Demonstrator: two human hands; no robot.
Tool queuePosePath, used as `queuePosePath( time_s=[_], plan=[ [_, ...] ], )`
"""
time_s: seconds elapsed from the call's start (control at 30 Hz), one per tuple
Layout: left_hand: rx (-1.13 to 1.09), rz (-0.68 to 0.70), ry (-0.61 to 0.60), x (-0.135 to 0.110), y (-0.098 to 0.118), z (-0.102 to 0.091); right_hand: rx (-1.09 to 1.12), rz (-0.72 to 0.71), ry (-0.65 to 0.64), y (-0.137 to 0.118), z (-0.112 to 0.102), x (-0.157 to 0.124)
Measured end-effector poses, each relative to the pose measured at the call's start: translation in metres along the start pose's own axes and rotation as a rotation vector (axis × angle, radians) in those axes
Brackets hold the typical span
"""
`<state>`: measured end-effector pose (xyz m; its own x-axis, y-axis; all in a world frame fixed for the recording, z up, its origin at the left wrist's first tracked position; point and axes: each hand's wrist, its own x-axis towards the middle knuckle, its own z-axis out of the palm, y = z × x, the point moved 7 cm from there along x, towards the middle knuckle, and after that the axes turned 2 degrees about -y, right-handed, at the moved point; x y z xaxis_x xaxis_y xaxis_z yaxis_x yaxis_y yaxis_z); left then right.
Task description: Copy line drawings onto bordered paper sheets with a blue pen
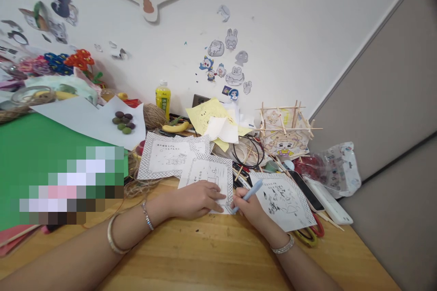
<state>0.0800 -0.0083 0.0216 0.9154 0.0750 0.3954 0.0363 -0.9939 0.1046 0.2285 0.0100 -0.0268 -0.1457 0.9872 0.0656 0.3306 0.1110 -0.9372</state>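
Observation:
My right hand (248,207) is closed around a light blue pen (253,190), its tip down at the lower right corner of a white drawing sheet (194,173). That sheet has a hatched border, some writing and line drawings. Across its lower part lies my left hand (201,199), flat with fingers spread, pressing on the paper. Behind it, a second bordered drawing (160,157) is partly covered. To the right, another bordered sheet (290,213) with dark brush-like marks lies beside and partly under my right wrist.
A phone (306,191) and a white slim device (329,202) lie at the right. Further back are a stick frame (285,129), a yellow bottle (163,99), a banana (175,127) and a twine ball (154,116). A green sheet (51,145) covers the left side.

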Motion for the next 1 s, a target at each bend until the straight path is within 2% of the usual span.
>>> queuePosePath(
  time_s=[0.13, 0.27, 0.6, 0.83, 1.0],
  plan=[
    [0.005, 0.002, -0.009, 0.001, 0.001, 0.001, 0.086, 0.022, 0.033, 0.003, -0.002, -0.001],
    [0.021, -0.002, 0.003, 0.002, 0.004, 0.004, 0.101, -0.033, 0.088, 0.001, -0.006, -0.002],
    [-0.025, 0.004, -0.005, 0.004, 0.008, 0.001, -0.113, -0.119, 0.034, -0.005, 0.000, -0.001],
    [-0.036, 0.011, -0.007, 0.005, 0.009, -0.001, -0.142, -0.119, -0.005, -0.017, 0.003, -0.003],
    [-0.036, 0.007, 0.000, 0.005, 0.009, -0.002, -0.112, -0.095, 0.007, -0.010, 0.000, -0.003]
  ],
)
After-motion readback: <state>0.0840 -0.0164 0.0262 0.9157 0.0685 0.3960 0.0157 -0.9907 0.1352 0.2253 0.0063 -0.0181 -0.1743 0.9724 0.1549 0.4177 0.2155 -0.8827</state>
